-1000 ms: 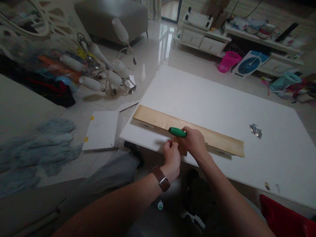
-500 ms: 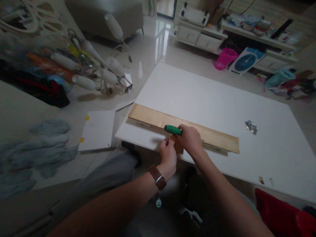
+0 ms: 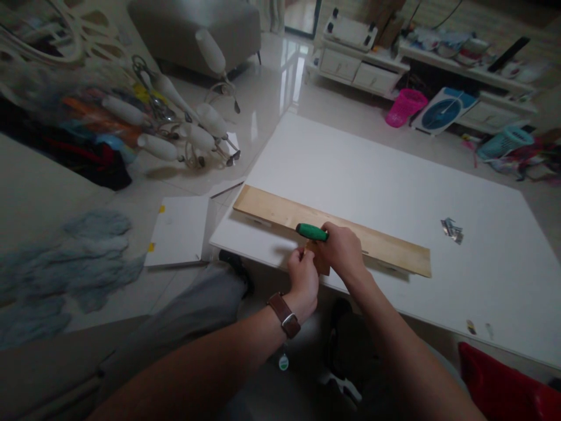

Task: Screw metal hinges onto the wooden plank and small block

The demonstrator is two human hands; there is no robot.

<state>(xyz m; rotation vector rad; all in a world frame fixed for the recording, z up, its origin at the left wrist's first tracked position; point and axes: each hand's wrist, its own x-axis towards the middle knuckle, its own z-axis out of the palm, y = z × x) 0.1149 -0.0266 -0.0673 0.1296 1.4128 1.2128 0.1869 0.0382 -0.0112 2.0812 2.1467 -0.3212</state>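
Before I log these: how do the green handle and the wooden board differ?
The green handle is small and rounded; the wooden board is long and flat. The handle is green with a dark end; the board is pale tan. Both are longer than wide.

Right hand (image 3: pixel 345 252) grips green-handled tool (image 3: pixel 312 232) over plank (image 3: pixel 272 209); left hand (image 3: pixel 304 276) touches brown piece (image 3: pixel 323 266) just in front. Metal bits (image 3: pixel 452 231) lie right of plank.

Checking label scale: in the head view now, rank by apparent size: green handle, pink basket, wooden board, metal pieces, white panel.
1. White panel
2. Wooden board
3. Pink basket
Unranked: green handle and metal pieces look alike; the handle seems nearer the camera.
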